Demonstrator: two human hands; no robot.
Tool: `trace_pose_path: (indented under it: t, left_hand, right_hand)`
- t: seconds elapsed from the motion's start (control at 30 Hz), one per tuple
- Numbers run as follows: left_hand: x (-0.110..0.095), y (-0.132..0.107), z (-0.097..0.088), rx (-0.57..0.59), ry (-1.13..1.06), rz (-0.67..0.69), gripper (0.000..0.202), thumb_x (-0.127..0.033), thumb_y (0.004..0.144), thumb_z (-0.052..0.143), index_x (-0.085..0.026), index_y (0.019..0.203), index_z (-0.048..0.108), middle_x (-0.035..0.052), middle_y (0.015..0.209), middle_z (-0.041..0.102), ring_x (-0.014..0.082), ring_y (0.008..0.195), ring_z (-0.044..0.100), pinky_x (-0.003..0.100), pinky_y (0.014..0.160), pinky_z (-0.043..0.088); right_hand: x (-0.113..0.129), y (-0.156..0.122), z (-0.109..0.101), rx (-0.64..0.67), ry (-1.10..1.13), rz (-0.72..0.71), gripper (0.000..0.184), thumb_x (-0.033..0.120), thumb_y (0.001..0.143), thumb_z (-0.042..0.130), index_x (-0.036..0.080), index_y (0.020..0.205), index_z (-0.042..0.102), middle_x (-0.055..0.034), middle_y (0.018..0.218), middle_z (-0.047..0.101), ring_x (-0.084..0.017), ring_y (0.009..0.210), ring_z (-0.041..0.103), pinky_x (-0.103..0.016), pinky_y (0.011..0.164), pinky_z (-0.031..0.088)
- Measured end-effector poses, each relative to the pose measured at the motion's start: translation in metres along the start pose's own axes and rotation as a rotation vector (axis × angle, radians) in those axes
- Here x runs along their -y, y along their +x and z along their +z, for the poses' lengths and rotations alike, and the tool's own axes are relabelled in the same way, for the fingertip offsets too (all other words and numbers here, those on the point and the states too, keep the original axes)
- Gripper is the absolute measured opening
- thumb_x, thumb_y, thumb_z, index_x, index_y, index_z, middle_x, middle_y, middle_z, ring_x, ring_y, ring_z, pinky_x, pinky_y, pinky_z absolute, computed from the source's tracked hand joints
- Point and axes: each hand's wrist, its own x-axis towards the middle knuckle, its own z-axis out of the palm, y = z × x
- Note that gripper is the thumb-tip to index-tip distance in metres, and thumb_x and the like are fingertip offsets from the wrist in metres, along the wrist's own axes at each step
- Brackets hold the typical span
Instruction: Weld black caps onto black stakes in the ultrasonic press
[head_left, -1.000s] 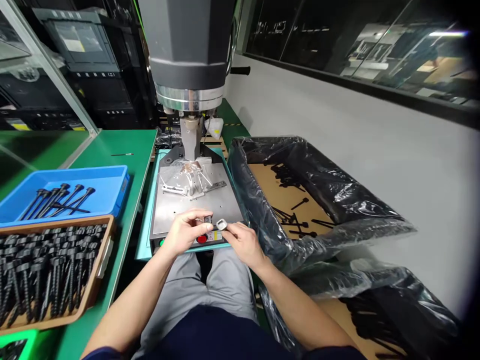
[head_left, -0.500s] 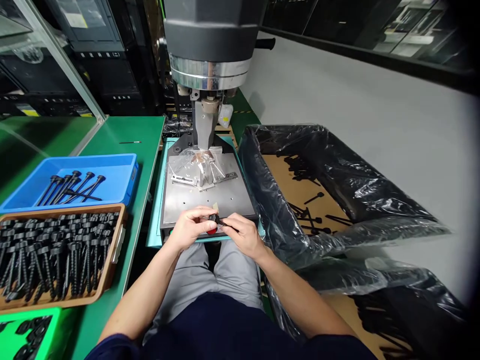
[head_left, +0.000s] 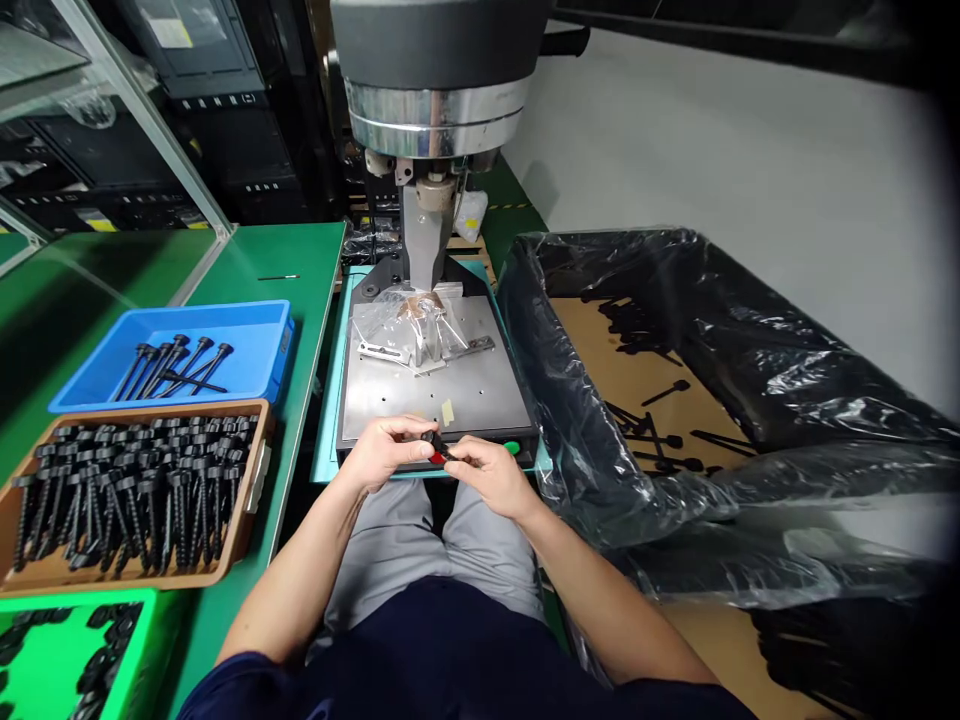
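Observation:
Between my two hands, at the front edge of the metal base plate [head_left: 397,410], is a small black plastic part [head_left: 433,440]. My left hand [head_left: 386,455] pinches its wider black end between thumb and fingers. The thumb and fingertips of my right hand [head_left: 491,475] close on its narrower end. Fingers cover much of the part, so its full shape is hidden. A red button [head_left: 437,458] shows just behind it, and a green button [head_left: 512,447] sits to the right of my right hand.
Over the plate stands a press head [head_left: 439,120] above a plastic-wrapped fixture [head_left: 424,325]. On the left, a blue tray [head_left: 281,345], brown tray [head_left: 251,520] and green tray [head_left: 142,640] hold black parts. At right is a plastic-lined box [head_left: 577,470] with long black parts.
The view has shifted, so the surroundings appear farther right. Both hands keep hold of the black part, which is a little more tilted.

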Motion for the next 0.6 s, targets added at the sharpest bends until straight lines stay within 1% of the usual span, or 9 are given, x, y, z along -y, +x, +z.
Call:
trace_pose_path:
  t: [0.07, 0.13, 0.2, 0.3, 0.37, 0.43, 0.47, 0.53, 0.6]
  left_hand:
    - [0.001, 0.000, 0.000, 0.015, -0.025, -0.045, 0.035, -0.031, 0.056, 0.087, -0.018, 0.087, 0.078, 0.0075, 0.094, 0.071, 0.0197, 0.082, 0.064, 0.033, 0.074, 0.052]
    - [0.003, 0.001, 0.001, 0.022, -0.042, -0.111, 0.038, -0.032, 0.055, 0.088, -0.017, 0.088, 0.078, 0.0090, 0.097, 0.072, 0.0191, 0.078, 0.064, 0.031, 0.067, 0.052]
    - [0.004, 0.000, 0.003, 0.022, -0.042, -0.180, 0.040, -0.032, 0.056, 0.087, -0.017, 0.092, 0.077, 0.0105, 0.100, 0.072, 0.0192, 0.076, 0.065, 0.030, 0.062, 0.052]
    - [0.007, -0.001, 0.005, 0.009, -0.003, -0.205, 0.043, -0.035, 0.061, 0.084, -0.016, 0.099, 0.076, 0.0103, 0.097, 0.072, 0.0197, 0.078, 0.065, 0.030, 0.065, 0.053]
    - [0.010, -0.001, 0.008, -0.004, 0.059, -0.145, 0.043, -0.037, 0.065, 0.082, -0.017, 0.103, 0.075, 0.0095, 0.096, 0.072, 0.0185, 0.076, 0.065, 0.032, 0.070, 0.053]
    - [0.015, 0.001, 0.011, -0.036, 0.149, -0.041, 0.041, -0.039, 0.071, 0.077, -0.018, 0.106, 0.074, 0.0089, 0.098, 0.071, 0.0185, 0.079, 0.064, 0.033, 0.075, 0.052]
    - [0.018, 0.002, 0.013, -0.060, 0.199, 0.016, 0.039, -0.040, 0.075, 0.074, -0.019, 0.107, 0.074, 0.0088, 0.098, 0.071, 0.0192, 0.082, 0.064, 0.034, 0.078, 0.052]
    - [0.024, 0.004, 0.018, -0.110, 0.283, 0.111, 0.034, -0.041, 0.079, 0.069, -0.019, 0.104, 0.074, 0.0095, 0.100, 0.069, 0.0207, 0.089, 0.064, 0.035, 0.083, 0.051]
    - [0.031, 0.006, 0.023, -0.134, 0.302, 0.140, 0.033, -0.042, 0.080, 0.068, -0.018, 0.102, 0.074, 0.0114, 0.108, 0.066, 0.0209, 0.089, 0.064, 0.035, 0.082, 0.052]
  right_hand:
    - [-0.003, 0.000, -0.001, 0.028, 0.064, 0.027, 0.019, 0.037, 0.085, 0.066, 0.020, 0.078, 0.071, -0.0002, 0.070, 0.056, -0.014, 0.062, 0.050, -0.026, 0.057, 0.037]
    - [-0.005, -0.001, -0.002, 0.002, 0.066, 0.022, 0.019, 0.038, 0.085, 0.065, 0.020, 0.080, 0.071, -0.0007, 0.071, 0.056, -0.015, 0.064, 0.050, -0.027, 0.059, 0.038]
    - [-0.007, -0.003, -0.003, -0.032, 0.023, 0.013, 0.018, 0.036, 0.087, 0.063, 0.021, 0.083, 0.071, -0.0014, 0.072, 0.056, -0.015, 0.066, 0.051, -0.027, 0.060, 0.037]
    - [-0.011, -0.006, -0.001, -0.038, 0.004, 0.030, 0.017, 0.035, 0.087, 0.063, 0.021, 0.083, 0.071, -0.0014, 0.073, 0.056, -0.016, 0.067, 0.050, -0.028, 0.061, 0.037]
    - [-0.017, -0.007, 0.002, -0.028, 0.114, 0.076, 0.018, 0.037, 0.085, 0.065, 0.020, 0.079, 0.068, -0.0001, 0.071, 0.055, -0.015, 0.065, 0.049, -0.027, 0.060, 0.037]
    - [-0.022, -0.007, 0.006, -0.019, 0.267, 0.149, 0.023, 0.040, 0.084, 0.066, 0.020, 0.076, 0.063, 0.0020, 0.065, 0.051, -0.013, 0.060, 0.047, -0.026, 0.057, 0.036]
    - [-0.024, -0.007, 0.008, -0.011, 0.338, 0.189, 0.024, 0.042, 0.084, 0.066, 0.020, 0.078, 0.062, 0.0028, 0.063, 0.050, -0.012, 0.057, 0.046, -0.025, 0.055, 0.036]
    - [-0.026, -0.005, 0.011, 0.038, 0.456, 0.255, 0.027, 0.046, 0.084, 0.066, 0.020, 0.089, 0.063, 0.0025, 0.067, 0.054, -0.011, 0.055, 0.046, -0.024, 0.052, 0.036]
    - [-0.027, -0.002, 0.014, 0.082, 0.569, 0.286, 0.034, 0.049, 0.084, 0.065, 0.020, 0.101, 0.061, 0.0006, 0.074, 0.057, -0.011, 0.054, 0.048, -0.023, 0.050, 0.036]
